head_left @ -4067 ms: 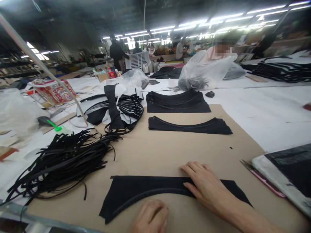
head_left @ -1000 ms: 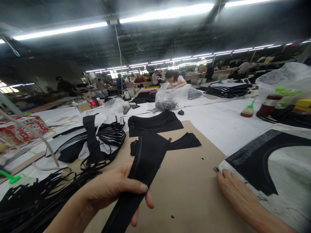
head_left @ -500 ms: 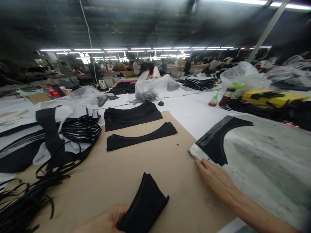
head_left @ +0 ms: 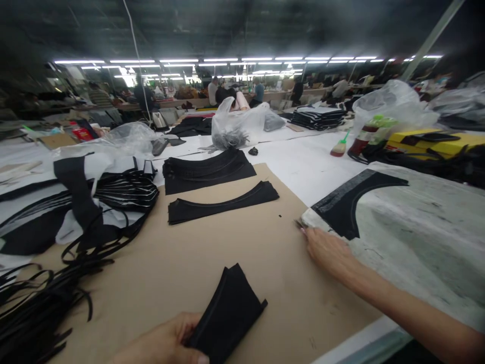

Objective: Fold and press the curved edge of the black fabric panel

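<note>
My left hand (head_left: 162,344) is closed round a folded black fabric piece (head_left: 227,313) at the near edge of the brown cardboard sheet (head_left: 227,247). My right hand (head_left: 328,250) reaches to the near left corner of a stained white board (head_left: 417,222) bearing a curved black cutout shape (head_left: 348,202); its fingers lie on that corner, beside the cardboard's right edge. Further back on the cardboard lie a single curved black fabric piece (head_left: 223,202) and a stack of the same pieces (head_left: 208,169).
A heap of black strips (head_left: 34,308) and striped black trim (head_left: 121,192) lie at left. Clear plastic bags (head_left: 238,124), glue bottles (head_left: 364,139), a yellow box (head_left: 435,144) and stacked black pieces (head_left: 318,117) sit on the white table. Other people work at the far tables.
My left hand lifted the curved black piece off the cardboard, now folded in its grip near the front edge. My right hand left that piece and went to the white board's corner.
</note>
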Tool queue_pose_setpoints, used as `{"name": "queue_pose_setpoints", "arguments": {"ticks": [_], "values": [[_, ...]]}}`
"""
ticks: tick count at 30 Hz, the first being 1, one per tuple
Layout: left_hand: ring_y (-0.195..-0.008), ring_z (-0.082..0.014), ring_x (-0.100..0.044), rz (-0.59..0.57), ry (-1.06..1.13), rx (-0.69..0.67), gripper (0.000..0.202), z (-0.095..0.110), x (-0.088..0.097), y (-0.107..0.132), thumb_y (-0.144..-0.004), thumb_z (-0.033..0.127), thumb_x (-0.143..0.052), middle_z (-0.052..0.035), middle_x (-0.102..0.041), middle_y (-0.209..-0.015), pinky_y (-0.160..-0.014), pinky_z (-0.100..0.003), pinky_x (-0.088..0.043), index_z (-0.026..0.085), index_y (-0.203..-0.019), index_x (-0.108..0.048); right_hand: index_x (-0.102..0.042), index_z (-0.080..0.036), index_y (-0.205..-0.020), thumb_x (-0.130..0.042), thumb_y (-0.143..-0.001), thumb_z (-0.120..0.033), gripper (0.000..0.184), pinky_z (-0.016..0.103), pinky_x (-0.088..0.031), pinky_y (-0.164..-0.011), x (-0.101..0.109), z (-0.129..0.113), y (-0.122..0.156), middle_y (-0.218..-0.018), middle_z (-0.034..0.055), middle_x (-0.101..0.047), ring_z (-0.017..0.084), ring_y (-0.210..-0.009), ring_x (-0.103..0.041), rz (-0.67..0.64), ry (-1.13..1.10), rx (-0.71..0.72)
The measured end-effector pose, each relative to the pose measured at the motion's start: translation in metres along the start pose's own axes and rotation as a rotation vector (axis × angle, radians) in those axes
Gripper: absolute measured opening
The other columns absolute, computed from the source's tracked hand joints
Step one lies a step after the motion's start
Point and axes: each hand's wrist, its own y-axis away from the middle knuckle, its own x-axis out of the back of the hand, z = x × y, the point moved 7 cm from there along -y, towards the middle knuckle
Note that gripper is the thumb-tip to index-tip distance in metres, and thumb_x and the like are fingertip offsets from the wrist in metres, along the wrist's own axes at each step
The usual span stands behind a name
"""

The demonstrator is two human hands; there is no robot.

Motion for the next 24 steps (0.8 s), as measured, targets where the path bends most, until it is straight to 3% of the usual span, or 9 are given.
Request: {"name": "queue_pose_setpoints", "arguments": {"ticks": [3,6,8,10,12,14,17,20,24], "values": [[-0.07,-0.0104,-0.059,-0.019,0.041,-0.003,0.044,-0.011,0.006,-0.004,-0.062,0.035,-0.085,-0.006,-0.068,-0.086,-0.064,-0.016,-0.047,0.013,-0.097,-0.071,-0.051,-0.012,-0.094,-0.041,-0.09,-0.011,0.011,0.03,-0.029,-0.054,-0.006,-0.016,0.005,-0.077,0.0127,-0.063,0.025,-0.067,-0.061,-0.106,-0.153,-0.023],[-0.059,-0.0093,-0.059,0.035,0.031,0.028,0.041,-0.018,0.012,-0.007,-0.067,0.034,-0.081,-0.0042,-0.067,-0.075,-0.058,-0.016,-0.048,0.013,-0.099,-0.069,-0.046,-0.017,-0.089,-0.039,-0.087,-0.013,0.008,0.027,-0.028,-0.05,-0.007,-0.043,0.03,-0.066,0.0056,-0.061,0.019,-0.057,-0.058,-0.216,-0.333,0.013],[-0.053,-0.0094,-0.057,0.079,0.011,0.054,0.041,-0.02,0.015,-0.007,-0.068,0.034,-0.08,-0.0025,-0.066,-0.069,-0.05,-0.016,-0.046,0.014,-0.101,-0.067,-0.043,-0.019,-0.091,-0.037,-0.083,-0.015,0.011,0.024,-0.032,-0.048,-0.006,-0.062,0.051,-0.071,0.0035,-0.063,0.015,-0.053,-0.059,-0.34,-0.663,0.021],[-0.052,-0.0112,-0.059,0.098,0.015,0.073,0.044,-0.021,0.016,-0.006,-0.066,0.035,-0.08,-0.0027,-0.066,-0.068,-0.047,-0.016,-0.046,0.015,-0.102,-0.066,-0.041,-0.02,-0.095,-0.039,-0.073,-0.023,0.023,0.021,-0.034,-0.045,-0.008,-0.083,0.073,-0.076,0.0021,-0.064,0.013,-0.048,-0.057,-0.526,-1.129,0.001],[-0.052,-0.0122,-0.06,0.103,0.035,0.074,0.046,-0.02,0.015,-0.005,-0.064,0.036,-0.081,-0.0036,-0.066,-0.07,-0.046,-0.017,-0.047,0.015,-0.102,-0.066,-0.041,-0.02,-0.096,-0.043,-0.064,-0.031,0.034,0.019,-0.029,-0.04,-0.012,-0.099,0.09,-0.067,-0.0012,-0.06,0.01,-0.04,-0.048,-0.654,-1.467,-0.052],[-0.051,-0.0118,-0.06,0.119,0.052,0.069,0.045,-0.019,0.016,-0.005,-0.064,0.037,-0.081,-0.0043,-0.066,-0.07,-0.046,-0.016,-0.047,0.014,-0.1,-0.066,-0.045,-0.019,-0.095,-0.048,-0.063,-0.038,0.038,0.018,-0.022,-0.037,-0.023,-0.104,0.102,-0.059,-0.0057,-0.05,0.006,-0.037,-0.034,-0.66,-1.548,-0.13],[-0.053,-0.0119,-0.061,0.132,0.056,0.062,0.045,-0.021,0.019,-0.005,-0.067,0.036,-0.079,-0.0049,-0.066,-0.071,-0.048,-0.017,-0.048,0.014,-0.104,-0.066,-0.054,-0.018,-0.102,-0.05,-0.074,-0.059,0.05,0.019,-0.015,-0.036,-0.047,-0.104,0.12,-0.058,-0.007,-0.038,0.005,-0.038,-0.021,-0.666,-1.542,-0.292],[-0.056,-0.0115,-0.06,0.125,0.063,0.061,0.046,-0.023,0.021,-0.004,-0.07,0.033,-0.077,-0.0054,-0.066,-0.072,-0.05,-0.017,-0.048,0.014,-0.11,-0.066,-0.061,-0.019,-0.103,-0.042,-0.079,-0.078,0.066,0.022,-0.019,-0.036,-0.065,-0.107,0.138,-0.061,-0.0037,-0.038,0.008,-0.04,-0.027,-0.703,-1.513,-0.372],[-0.06,-0.0096,-0.06,0.147,0.093,0.052,0.047,-0.021,0.022,0.0,-0.066,0.033,-0.082,-0.0051,-0.066,-0.075,-0.055,-0.015,-0.047,0.012,-0.107,-0.068,-0.068,-0.02,-0.097,-0.043,-0.079,-0.08,0.068,0.025,-0.034,-0.043,-0.066,-0.109,0.142,-0.061,0.0002,-0.044,0.014,-0.049,-0.039,-0.612,-1.469,-0.347]]}}
